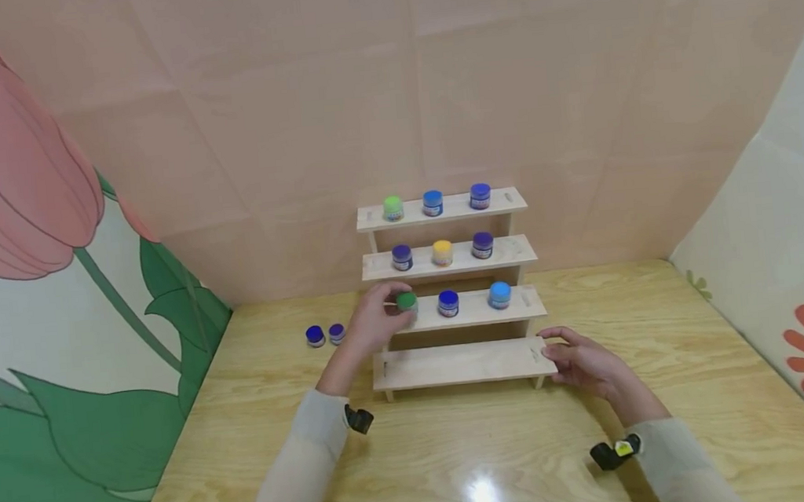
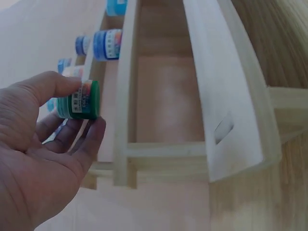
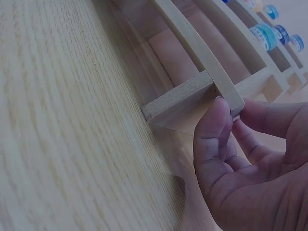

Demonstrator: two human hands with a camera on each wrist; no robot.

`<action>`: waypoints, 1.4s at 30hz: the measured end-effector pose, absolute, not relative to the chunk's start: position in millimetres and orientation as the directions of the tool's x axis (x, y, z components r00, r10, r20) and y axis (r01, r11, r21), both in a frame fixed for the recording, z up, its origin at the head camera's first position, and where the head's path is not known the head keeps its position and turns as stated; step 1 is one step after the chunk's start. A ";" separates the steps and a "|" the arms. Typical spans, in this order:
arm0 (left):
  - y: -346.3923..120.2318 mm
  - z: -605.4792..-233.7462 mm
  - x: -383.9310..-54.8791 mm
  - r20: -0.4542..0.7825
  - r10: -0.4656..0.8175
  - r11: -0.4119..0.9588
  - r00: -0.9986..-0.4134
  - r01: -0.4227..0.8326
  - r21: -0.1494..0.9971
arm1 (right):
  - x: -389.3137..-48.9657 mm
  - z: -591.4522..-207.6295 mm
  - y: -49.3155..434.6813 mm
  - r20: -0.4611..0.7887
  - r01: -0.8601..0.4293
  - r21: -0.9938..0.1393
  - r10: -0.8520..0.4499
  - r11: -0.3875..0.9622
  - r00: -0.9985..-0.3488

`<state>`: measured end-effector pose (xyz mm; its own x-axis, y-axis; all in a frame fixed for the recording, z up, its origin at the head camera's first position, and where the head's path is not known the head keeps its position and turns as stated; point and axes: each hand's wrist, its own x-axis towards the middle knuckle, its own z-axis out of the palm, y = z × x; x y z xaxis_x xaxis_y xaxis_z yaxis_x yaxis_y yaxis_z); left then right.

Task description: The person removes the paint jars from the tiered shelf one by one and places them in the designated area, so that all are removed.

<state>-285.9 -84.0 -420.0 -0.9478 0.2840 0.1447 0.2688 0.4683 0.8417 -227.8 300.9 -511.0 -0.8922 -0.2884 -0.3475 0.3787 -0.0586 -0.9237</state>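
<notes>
My left hand (image 1: 372, 316) pinches a small green-lidded paint jar (image 1: 407, 302) between thumb and fingers, at the left end of the second board from the bottom. In the left wrist view the green jar (image 2: 79, 100) shows a printed label; whether its base touches the board cannot be told. With thumb and fingertips, my right hand (image 1: 584, 361) grips the right end of the lowest board of the wooden tiered rack (image 1: 464, 364). The right wrist view shows that board's end (image 3: 226, 94) between the fingers. Beside the green jar stand a dark blue jar (image 1: 449, 303) and a light blue jar (image 1: 500, 295).
On the top board stand a light green jar (image 1: 393, 208), a blue jar (image 1: 433, 203) and a purple jar (image 1: 480, 196). One tier down, a yellow jar (image 1: 442, 252) sits between two purple ones. Two dark-lidded jars (image 1: 315, 337) rest on the wooden table (image 1: 259, 420) left of the rack.
</notes>
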 end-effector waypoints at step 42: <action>-223.1 -445.8 -279.2 0.096 0.259 0.571 -0.961 0.232 0.787 | -226.6 -509.0 299.7 -0.337 0.373 -0.924 -0.290 -0.080 -0.896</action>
